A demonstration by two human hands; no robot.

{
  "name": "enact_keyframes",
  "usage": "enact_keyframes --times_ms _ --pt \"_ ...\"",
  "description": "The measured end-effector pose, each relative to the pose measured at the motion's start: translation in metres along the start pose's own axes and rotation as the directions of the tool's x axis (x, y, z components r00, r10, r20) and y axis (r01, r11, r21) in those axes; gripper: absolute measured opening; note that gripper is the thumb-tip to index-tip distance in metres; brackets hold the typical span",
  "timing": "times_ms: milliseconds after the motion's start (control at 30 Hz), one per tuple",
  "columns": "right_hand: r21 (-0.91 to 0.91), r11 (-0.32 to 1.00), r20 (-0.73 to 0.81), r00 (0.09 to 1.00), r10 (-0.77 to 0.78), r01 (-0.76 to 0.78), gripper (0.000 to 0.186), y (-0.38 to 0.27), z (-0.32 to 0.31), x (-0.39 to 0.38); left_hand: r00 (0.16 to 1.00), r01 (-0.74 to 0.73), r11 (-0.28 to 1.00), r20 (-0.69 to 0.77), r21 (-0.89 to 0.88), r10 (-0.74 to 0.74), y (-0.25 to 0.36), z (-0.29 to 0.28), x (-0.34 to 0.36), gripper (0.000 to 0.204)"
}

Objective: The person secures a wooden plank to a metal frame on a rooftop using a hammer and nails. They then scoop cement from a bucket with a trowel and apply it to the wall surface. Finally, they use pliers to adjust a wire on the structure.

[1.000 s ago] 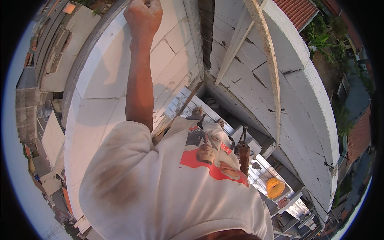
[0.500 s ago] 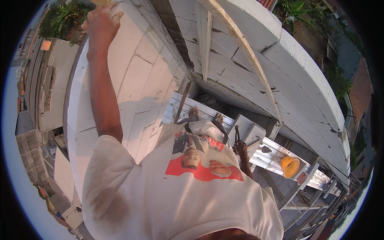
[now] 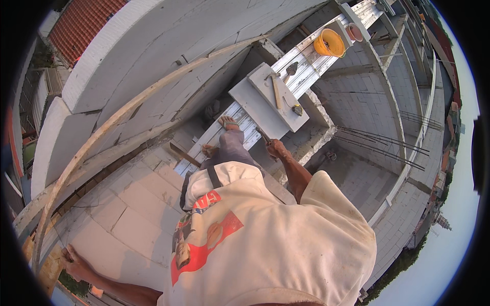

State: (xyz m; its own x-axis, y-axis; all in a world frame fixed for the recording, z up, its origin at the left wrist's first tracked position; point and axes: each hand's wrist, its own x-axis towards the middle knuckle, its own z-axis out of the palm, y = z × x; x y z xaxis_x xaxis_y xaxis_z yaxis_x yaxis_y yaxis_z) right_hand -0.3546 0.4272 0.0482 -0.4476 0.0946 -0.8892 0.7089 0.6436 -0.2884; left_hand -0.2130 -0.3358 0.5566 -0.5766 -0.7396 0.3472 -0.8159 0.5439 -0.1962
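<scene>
My right hand (image 3: 277,149) is closed around the handles of dark metal pincers (image 3: 263,135), held in front of my body near a pale slab. Far out at the lower left, my left hand (image 3: 74,264) has curled fingers beside the light block wall (image 3: 117,224); what they grip, if anything, is hard to make out. On the pale slab (image 3: 263,92) lie a hammer (image 3: 277,92) and a tape measure (image 3: 297,109). Just past it a trowel (image 3: 291,69) rests on the ribbed metal planks (image 3: 306,64).
A yellow bucket (image 3: 329,43) and a reddish bucket (image 3: 353,32) stand farther along the planks. A long wooden strip (image 3: 138,97) crosses the left side. Steel bars (image 3: 383,143) jut out at the right. Deep wall-lined openings lie below the planks.
My view has swung to the right. My left hand has dropped from the upper left to the lower left. The pincers remain in my right hand, and the hammer and tape measure show now.
</scene>
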Motion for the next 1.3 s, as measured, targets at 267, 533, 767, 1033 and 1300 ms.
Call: enact_keyframes --times_ms 267,533,767,1033,1300 --pt "0.319 0.939 -0.046 0.987 0.153 -0.131 0.017 0.101 0.01 0.004 0.992 -0.123 0.986 -0.023 -0.112 0.121 -0.027 0.003 -0.01 0.043" --pt "0.197 0.979 0.103 0.994 0.035 -0.055 0.02 0.0 -0.013 0.024 0.982 -0.183 0.982 -0.048 -0.052 0.181 0.002 -0.027 -0.004 0.02" --pt "0.004 0.996 0.22 0.971 -0.09 0.092 0.022 -0.093 0.006 0.033 0.973 -0.225 0.967 0.025 -0.122 0.23 -0.04 -0.024 -0.017 0.022" --pt "-0.078 0.983 0.261 0.955 -0.14 0.166 0.024 -0.127 0.012 0.026 0.959 0.253 0.635 0.278 -0.73 -0.062 -0.095 -0.028 -0.02 0.026" --pt "-0.085 0.892 0.334 0.856 -0.395 0.445 0.026 -0.154 0.018 0.004 0.992 -0.002 0.941 0.114 -0.338 0.044 -0.088 -0.091 -0.026 0.021"
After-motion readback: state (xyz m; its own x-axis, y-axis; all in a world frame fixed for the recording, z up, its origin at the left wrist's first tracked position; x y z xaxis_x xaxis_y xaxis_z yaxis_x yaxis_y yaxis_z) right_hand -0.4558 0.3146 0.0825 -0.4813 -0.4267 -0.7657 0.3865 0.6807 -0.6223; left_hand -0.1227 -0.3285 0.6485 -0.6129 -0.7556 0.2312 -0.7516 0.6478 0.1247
